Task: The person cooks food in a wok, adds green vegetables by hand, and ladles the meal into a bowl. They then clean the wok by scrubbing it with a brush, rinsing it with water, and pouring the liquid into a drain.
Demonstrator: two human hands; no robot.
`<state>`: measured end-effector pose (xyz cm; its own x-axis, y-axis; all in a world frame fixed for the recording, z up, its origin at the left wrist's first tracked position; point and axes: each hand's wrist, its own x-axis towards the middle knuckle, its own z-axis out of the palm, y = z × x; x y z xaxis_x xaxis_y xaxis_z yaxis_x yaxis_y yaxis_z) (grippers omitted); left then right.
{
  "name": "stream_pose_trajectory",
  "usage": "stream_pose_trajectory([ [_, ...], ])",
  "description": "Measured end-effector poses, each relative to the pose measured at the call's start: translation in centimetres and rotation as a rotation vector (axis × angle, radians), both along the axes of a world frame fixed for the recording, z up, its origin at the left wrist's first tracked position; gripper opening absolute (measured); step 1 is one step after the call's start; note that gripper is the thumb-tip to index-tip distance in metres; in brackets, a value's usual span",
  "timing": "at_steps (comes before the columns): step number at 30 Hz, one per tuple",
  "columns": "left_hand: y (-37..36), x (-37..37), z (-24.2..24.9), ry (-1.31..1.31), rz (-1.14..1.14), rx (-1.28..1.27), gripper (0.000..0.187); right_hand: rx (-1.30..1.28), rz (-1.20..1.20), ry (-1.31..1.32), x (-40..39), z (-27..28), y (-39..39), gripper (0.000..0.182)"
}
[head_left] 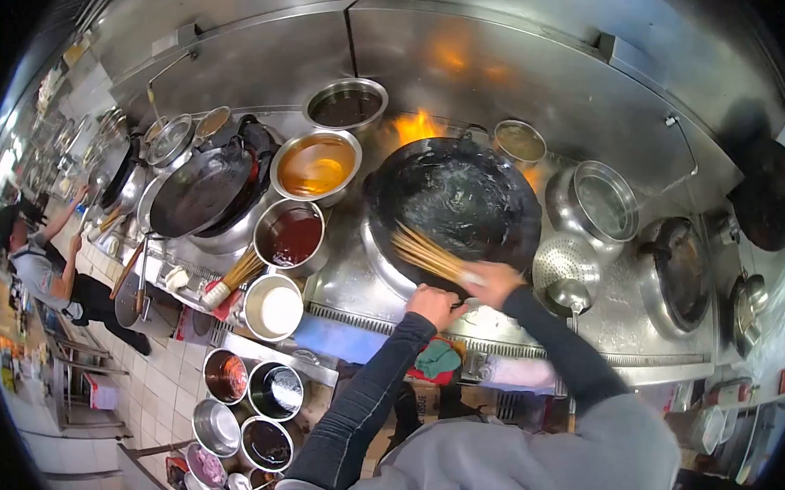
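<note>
A large black wok [454,195] with churning water in it sits on the burner in front of me. My right hand [495,284] is closed round the pale end of a bamboo wok brush [428,253], whose splayed bristles reach over the near left side of the wok. At the near rim, my left hand [436,307] is closed on the wok's edge or handle; its exact grip is partly hidden. Flames [418,127] rise behind the wok.
Left of the wok stand bowls of amber liquid [316,165], dark liquid [345,105] and red sauce [290,233]. A perforated ladle [567,263] and a metal pot [604,202] are on the right. Another person [45,269] works at far left.
</note>
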<state>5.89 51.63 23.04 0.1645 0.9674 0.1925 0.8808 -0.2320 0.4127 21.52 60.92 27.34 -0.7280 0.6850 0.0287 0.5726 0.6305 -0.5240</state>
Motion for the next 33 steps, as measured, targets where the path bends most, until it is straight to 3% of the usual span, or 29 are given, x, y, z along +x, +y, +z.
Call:
stream_pose_trajectory([
  [1,-0.1,0.0,0.4,0.0,-0.002,0.004,0.035,0.112,0.029,-0.177,4.1,0.4,1.2,0.039],
  [3,0.5,-0.2,-0.4,-0.028,-0.027,0.071,0.037,0.242,0.069,-0.862,7.0,6.2,4.7,0.029],
  [6,0.2,-0.6,-1.1,-0.045,-0.03,0.08,0.038,0.423,-0.197,-0.707,4.5,4.4,13.6,0.023],
  [7,0.2,-0.5,-1.4,-0.061,-0.042,0.122,0.038,0.489,-0.139,-0.635,1.0,2.4,15.7,0.021],
  [9,0.4,-0.6,-1.8,-0.062,-0.039,0.114,0.037,0.344,-0.312,-0.575,-5.7,0.5,13.8,0.022],
  [12,0.4,-0.6,-1.2,-0.093,-0.063,0.092,0.034,0.227,-0.392,-0.396,-5.6,-0.5,7.3,0.026],
  [13,0.4,-0.8,-0.7,-0.059,-0.06,0.068,0.035,0.218,-0.424,-0.405,-3.8,0.2,6.2,0.026],
  [15,0.2,-0.5,-0.8,-0.034,-0.075,0.043,0.036,0.222,-0.203,-0.703,0.5,1.3,5.1,0.027],
  [17,0.5,-0.7,-1.3,-0.059,-0.037,0.074,0.038,0.448,-0.051,-0.975,4.1,3.3,8.4,0.022],
  [19,0.3,-1.0,-1.5,-0.068,-0.061,0.091,0.04,0.515,-0.076,-0.835,3.2,5.6,12.8,0.017],
  [21,0.4,-1.1,-1.5,-0.079,-0.078,0.081,0.042,0.466,-0.19,-0.697,-2.4,2.9,15.4,0.017],
  [22,0.3,-1.2,-0.6,-0.057,-0.081,0.021,0.04,0.301,-0.337,-0.719,-5.6,3.6,12.9,0.02],
  [24,0.1,-1.2,-0.2,-0.106,-0.081,0.064,0.037,0.247,-0.522,-0.549,-6.8,-2.2,9.8,0.023],
  [28,0.1,-0.8,-0.5,-0.074,-0.053,0.052,0.034,0.114,-0.321,-0.197,-7.3,-2.1,0.1,0.031],
  [32,0.2,-0.8,-0.3,-0.071,-0.032,0.082,0.031,0.101,-0.367,0.143,-11.2,-1.9,8.3,0.029],
  [33,0.3,-0.7,-0.3,-0.067,-0.027,0.073,0.03,0.155,-0.581,0.218,-12.1,-3.1,10.8,0.026],
])
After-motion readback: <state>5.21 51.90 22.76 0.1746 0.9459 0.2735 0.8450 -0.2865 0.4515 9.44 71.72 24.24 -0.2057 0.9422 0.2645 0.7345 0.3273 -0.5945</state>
